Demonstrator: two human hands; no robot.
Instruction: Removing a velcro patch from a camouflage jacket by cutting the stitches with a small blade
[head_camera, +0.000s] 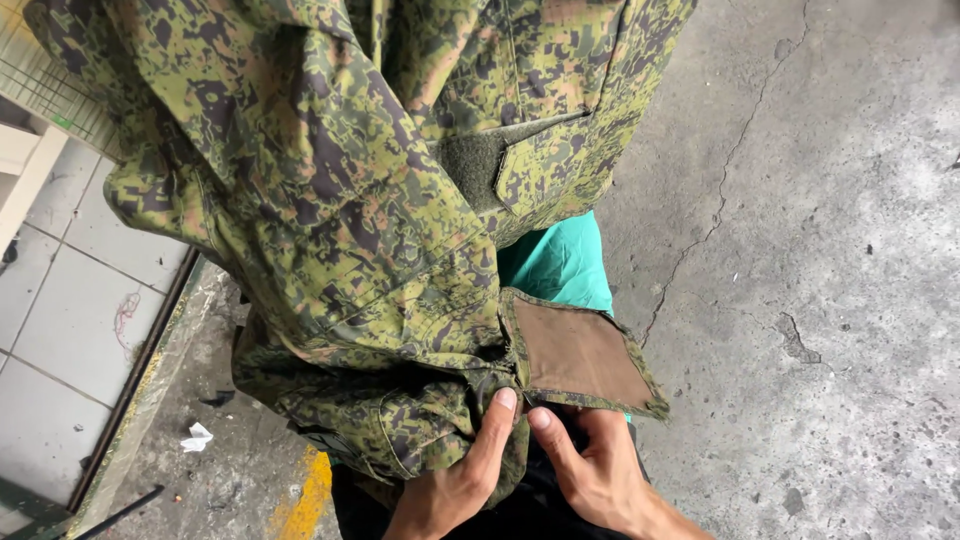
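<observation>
Cracked concrete floor (820, 200) behind; camo jacket (330, 200) hung at 12 o'clock, left hand (450, 480) and right hand (600, 470) both pinching its hem at 6.

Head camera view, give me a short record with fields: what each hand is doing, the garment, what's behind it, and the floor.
left hand: left hand grips a bunched fold of the green and brown camouflage fabric garment, thumb up on the cloth
right hand: right hand touches the same garment just below its open brown-lined flap
garment state: hanging, crumpled, one pocket flap turned open
behind garment: teal cloth, partly hidden
floor: cracked grey concrete floor; white tiles at the left; yellow painted mark
</observation>
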